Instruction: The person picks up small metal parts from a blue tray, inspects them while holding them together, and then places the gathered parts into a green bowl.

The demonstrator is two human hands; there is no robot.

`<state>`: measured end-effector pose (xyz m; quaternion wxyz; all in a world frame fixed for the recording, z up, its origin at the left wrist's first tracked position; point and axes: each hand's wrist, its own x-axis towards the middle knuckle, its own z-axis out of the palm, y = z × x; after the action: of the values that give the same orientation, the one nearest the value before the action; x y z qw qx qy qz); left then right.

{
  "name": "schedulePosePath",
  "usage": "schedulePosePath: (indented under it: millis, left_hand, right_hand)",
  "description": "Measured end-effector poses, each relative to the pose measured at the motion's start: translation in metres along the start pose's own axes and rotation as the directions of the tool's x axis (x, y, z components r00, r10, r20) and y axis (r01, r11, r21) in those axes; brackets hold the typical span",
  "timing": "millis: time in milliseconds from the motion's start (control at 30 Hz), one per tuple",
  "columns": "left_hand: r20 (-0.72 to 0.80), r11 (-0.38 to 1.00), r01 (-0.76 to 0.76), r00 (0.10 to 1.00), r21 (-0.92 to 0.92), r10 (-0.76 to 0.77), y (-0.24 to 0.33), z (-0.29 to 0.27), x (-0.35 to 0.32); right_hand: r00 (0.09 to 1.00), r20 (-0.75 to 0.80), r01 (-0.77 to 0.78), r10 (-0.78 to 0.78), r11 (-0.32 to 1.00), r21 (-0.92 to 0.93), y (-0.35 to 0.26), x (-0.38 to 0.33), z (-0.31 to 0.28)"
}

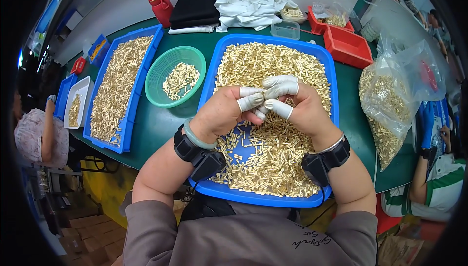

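Where your left hand (225,112) and right hand (297,105) meet above the blue plastic tray (327,66) of small brass parts (273,158), your white-capped fingers (280,88) bunch together, hiding whatever they pinch.

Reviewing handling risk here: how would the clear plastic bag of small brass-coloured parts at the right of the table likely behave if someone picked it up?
The clear bag would probably sag and shift: its film is crumpled and the parts slump low. It looks heavy for its size, packed with metal-looking pieces. Its top stands open, so tilting it might spill some onto the green table.
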<state>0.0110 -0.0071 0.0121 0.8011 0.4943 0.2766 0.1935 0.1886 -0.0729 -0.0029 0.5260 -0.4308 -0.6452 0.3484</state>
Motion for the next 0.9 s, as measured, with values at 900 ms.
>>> schedulePosePath:
  millis: [900]
  left_hand:
    - [0.042, 0.998, 0.058, 0.997, 0.034, -0.059, -0.004, -0.004, 0.002]
  right_hand:
    - [0.988, 0.105, 0.137, -0.114, 0.961, -0.242, -0.011, 0.001, 0.005]
